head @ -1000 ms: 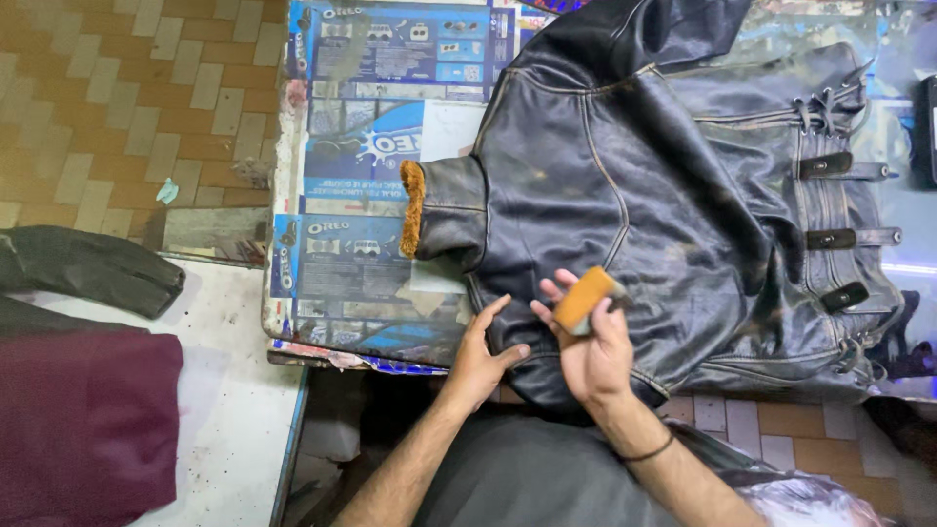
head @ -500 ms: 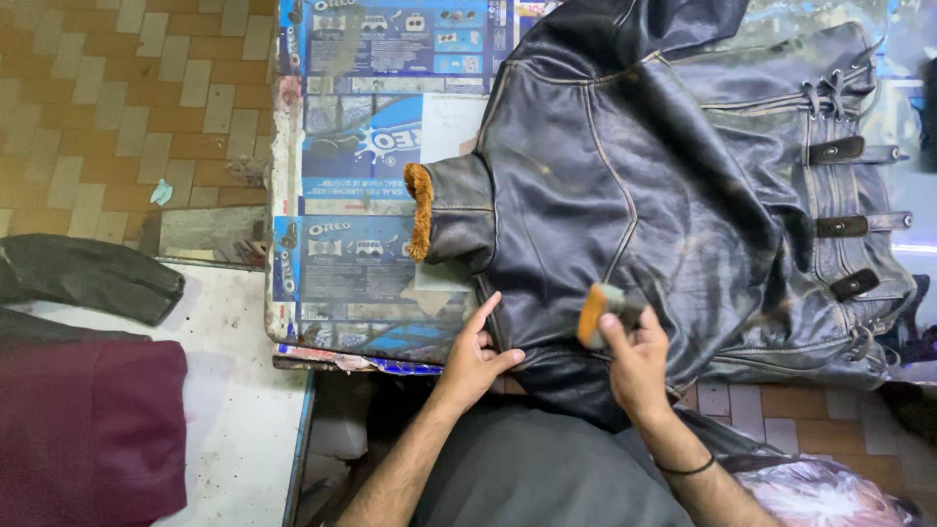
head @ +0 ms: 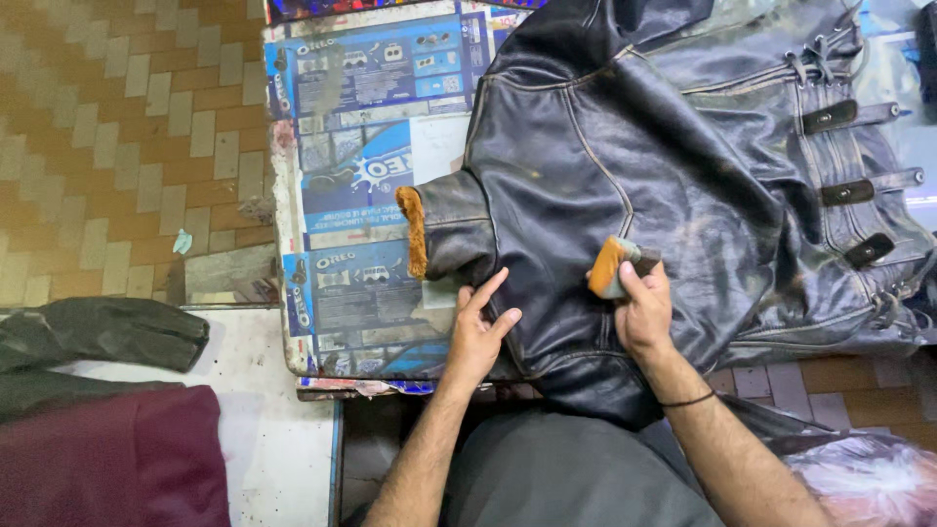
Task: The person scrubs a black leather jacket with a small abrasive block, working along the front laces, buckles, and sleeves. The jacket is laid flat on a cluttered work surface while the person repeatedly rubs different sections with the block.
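**One hand pins the jacket, the other presses a sponge to the leather**

Head view: A black leather jacket [head: 673, 195] lies spread flat across a table [head: 283, 195] whose top is covered with blue printed cardboard [head: 361, 107], probably to keep the surface under the work clean. The right hand [head: 642, 314] is closed around an orange sponge [head: 610, 265]. The fingers wrap its far end and the thumb lies along the near side, so the grip is narrow and full. The sponge touches the leather just beside a long seam, tilted with its orange face turned towards the left hand.

The left hand [head: 480, 334] holds nothing. It lies open and flat, fingers spread, on the jacket's lower edge just left of the sponge hand. That placement looks meant to hold the leather taut and stop it sliding under the sponge. Beyond the left fingertips, the sleeve cuff [head: 415, 232] shows a strip of tan fur lining.

Right of the sponge hand, three buckled straps [head: 847, 185] run down the jacket's side. Left of the flat hand, well apart, a dark green garment [head: 107, 337] and a maroon cloth [head: 107, 459] rest on a lower white surface [head: 273, 449], out of the way of the work. A dark band [head: 688, 399] circles the right wrist.
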